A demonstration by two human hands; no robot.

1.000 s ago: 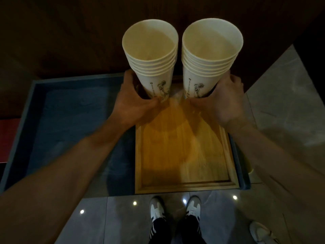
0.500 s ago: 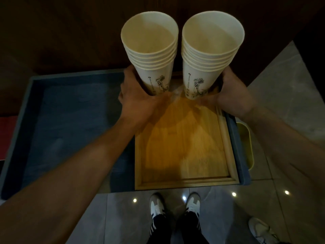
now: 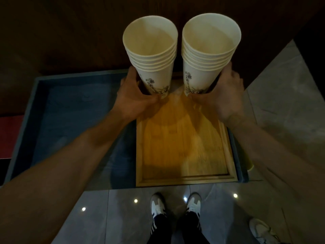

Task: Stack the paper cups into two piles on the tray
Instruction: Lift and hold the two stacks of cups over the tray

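At the far end of the wooden tray point(image 3: 184, 178), two piles of nested white paper cups stood side by side, w/ a narrow gap between them. Left pile point(image 3: 151, 55) showed approx six rims, right pile point(image 3: 209, 50) about the same; exact count hard to tell. Both piles upright, mouths open toward the camera, insides bare. Each bottom cup carried a dark ink-style drawing, maybe a plant or branch, w/ small marks beside it; no brand or writing could be read, too small and dim.

Left hand point(image 3: 135, 99) was wrapped round the base of the left pile, fingers closed on it from the outer side. Right hand point(image 3: 223, 95) was clamped on the base of the right pile the same way. Couldn't tell whether the pile bottoms touched the tray floor, since the hands hid them.

Tray sat at the right end of a bigger blue-grey bin point(image 3: 70, 111), its near part bare. Faint print on the tray floor, not legible. Below, grey tiled floor point(image 3: 123, 217) w/ light spots, plus the person's white-and-black shoes point(image 3: 175, 206).
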